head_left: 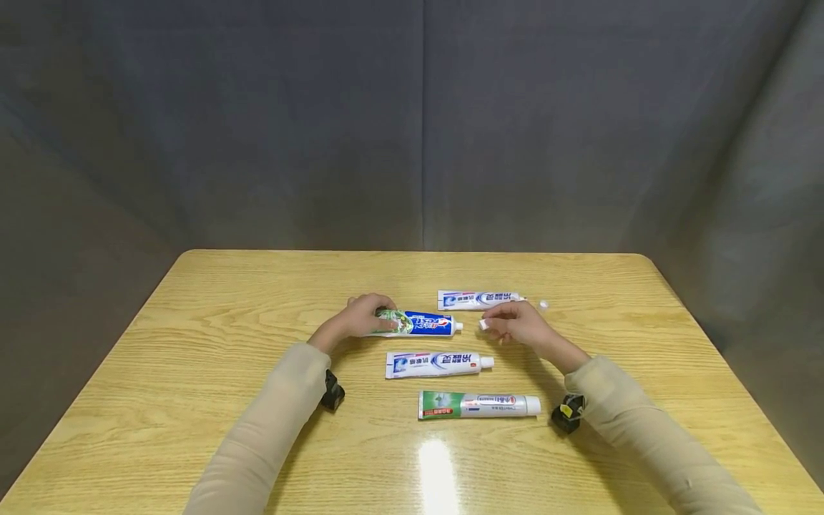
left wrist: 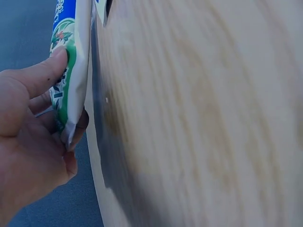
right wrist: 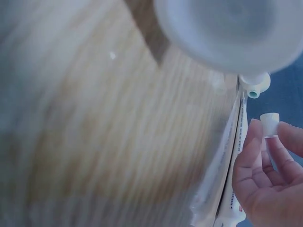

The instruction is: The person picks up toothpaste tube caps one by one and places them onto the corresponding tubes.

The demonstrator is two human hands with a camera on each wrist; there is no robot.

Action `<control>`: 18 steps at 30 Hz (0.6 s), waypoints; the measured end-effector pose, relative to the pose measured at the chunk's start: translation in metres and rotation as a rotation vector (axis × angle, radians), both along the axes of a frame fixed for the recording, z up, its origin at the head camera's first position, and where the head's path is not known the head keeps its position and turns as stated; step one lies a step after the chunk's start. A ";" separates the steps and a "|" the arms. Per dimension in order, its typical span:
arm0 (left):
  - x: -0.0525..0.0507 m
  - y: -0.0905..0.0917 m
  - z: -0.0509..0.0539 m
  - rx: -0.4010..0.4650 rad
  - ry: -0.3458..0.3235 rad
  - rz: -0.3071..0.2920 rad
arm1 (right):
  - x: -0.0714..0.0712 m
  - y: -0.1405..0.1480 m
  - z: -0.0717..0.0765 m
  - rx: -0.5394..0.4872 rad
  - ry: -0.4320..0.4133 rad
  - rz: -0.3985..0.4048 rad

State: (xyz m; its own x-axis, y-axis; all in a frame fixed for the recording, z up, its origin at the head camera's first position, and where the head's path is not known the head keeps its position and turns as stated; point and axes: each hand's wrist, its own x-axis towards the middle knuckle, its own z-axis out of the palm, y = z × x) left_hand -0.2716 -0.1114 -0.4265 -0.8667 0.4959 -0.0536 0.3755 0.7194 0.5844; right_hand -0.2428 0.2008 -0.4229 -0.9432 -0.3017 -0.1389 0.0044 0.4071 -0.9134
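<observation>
In the head view, my left hand (head_left: 363, 315) grips the rear part of a blue, green and white toothpaste tube (head_left: 430, 324); the left wrist view shows the thumb on the tube's printed face (left wrist: 64, 28). The tube lies level, its narrow white nozzle bare and pointing right. Across a small gap, my right hand (head_left: 521, 327) pinches a small white toothpaste cap (head_left: 484, 325) between thumb and fingers. That ribbed cap (right wrist: 270, 124) stands out clearly in the right wrist view. Behind the right hand lies a white toothpaste tube (head_left: 478, 300) whose tip is partly hidden.
A second white cap (head_left: 543, 305) lies by the far tube's tip. Nearer me are a capped white tube (head_left: 434, 364) and a capped green and white tube (head_left: 479, 405). All rest on a wooden table (head_left: 193, 400), with a dark curtain (head_left: 412, 143) behind it.
</observation>
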 end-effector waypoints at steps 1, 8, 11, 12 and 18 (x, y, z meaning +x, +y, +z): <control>0.000 0.000 -0.001 0.003 0.005 -0.005 | 0.000 0.000 0.000 -0.004 0.005 0.004; -0.001 -0.001 -0.001 0.020 0.031 -0.017 | -0.003 0.000 0.004 -0.002 0.047 0.023; -0.001 -0.001 -0.002 0.032 0.033 -0.006 | -0.004 -0.001 0.006 0.011 0.049 0.021; -0.001 -0.001 -0.002 0.037 0.034 -0.001 | -0.004 -0.001 0.006 0.013 0.048 0.021; 0.000 -0.001 0.000 0.100 0.031 0.034 | -0.006 -0.003 0.007 0.000 0.025 0.021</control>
State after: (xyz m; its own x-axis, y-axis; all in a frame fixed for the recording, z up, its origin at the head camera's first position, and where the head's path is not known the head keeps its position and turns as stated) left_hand -0.2718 -0.1123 -0.4265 -0.8837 0.4675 0.0221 0.3707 0.6705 0.6426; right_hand -0.2484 0.1980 -0.4156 -0.9400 -0.3210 -0.1153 -0.0270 0.4071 -0.9130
